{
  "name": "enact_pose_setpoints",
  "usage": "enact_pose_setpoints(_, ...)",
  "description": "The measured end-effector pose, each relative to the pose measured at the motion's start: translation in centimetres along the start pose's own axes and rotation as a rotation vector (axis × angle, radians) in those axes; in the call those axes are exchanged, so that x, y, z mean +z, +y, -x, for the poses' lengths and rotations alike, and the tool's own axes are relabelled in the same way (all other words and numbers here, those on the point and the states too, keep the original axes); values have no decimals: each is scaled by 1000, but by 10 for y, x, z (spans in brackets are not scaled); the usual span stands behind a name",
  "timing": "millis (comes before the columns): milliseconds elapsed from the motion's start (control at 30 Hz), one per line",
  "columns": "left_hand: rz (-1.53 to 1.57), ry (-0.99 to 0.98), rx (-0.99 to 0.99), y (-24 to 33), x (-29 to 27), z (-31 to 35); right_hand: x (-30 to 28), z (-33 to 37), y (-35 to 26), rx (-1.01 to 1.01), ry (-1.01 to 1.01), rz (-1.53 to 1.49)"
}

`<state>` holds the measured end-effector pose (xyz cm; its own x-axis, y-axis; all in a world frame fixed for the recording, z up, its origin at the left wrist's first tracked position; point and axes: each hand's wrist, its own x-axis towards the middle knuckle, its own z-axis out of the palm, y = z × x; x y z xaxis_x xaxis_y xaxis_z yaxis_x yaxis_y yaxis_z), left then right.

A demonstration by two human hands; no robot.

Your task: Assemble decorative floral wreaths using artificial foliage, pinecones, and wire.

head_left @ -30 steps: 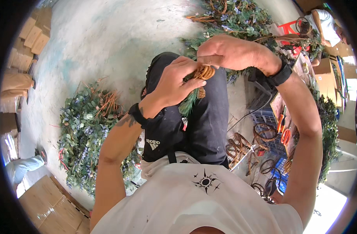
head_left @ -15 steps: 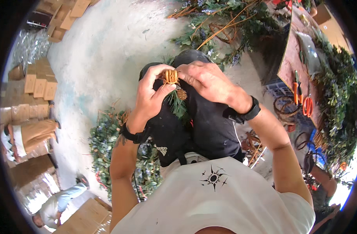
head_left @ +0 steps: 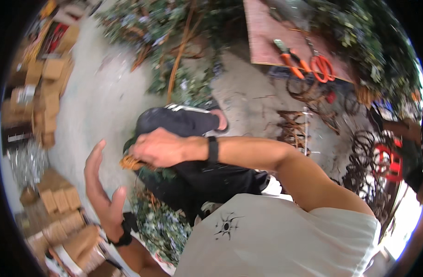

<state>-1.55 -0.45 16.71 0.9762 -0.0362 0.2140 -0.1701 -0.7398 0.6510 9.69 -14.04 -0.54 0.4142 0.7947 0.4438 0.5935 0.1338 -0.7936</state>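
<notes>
The left hand (head_left: 98,196) has come off the tan, ridged coil of cord-like material (head_left: 129,162) and now stands apart from it, fingers spread and empty. That leaves the coil to the right hand (head_left: 158,147) alone, its fingers curled around it, though blur hides the fingertips. The coil is at the left edge of the black-trousered lap (head_left: 207,173), beside dark green needle foliage (head_left: 158,174).
</notes>
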Motion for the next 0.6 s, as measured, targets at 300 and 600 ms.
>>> enact_pose_setpoints(300, 566, -883, -202, 83, 249, -146, 8, 24, 6, -239, 513, -228)
enact_pose_setpoints(600, 756, -300, -409, 95, 454, -182, 6, 10, -13, 87, 160, 63)
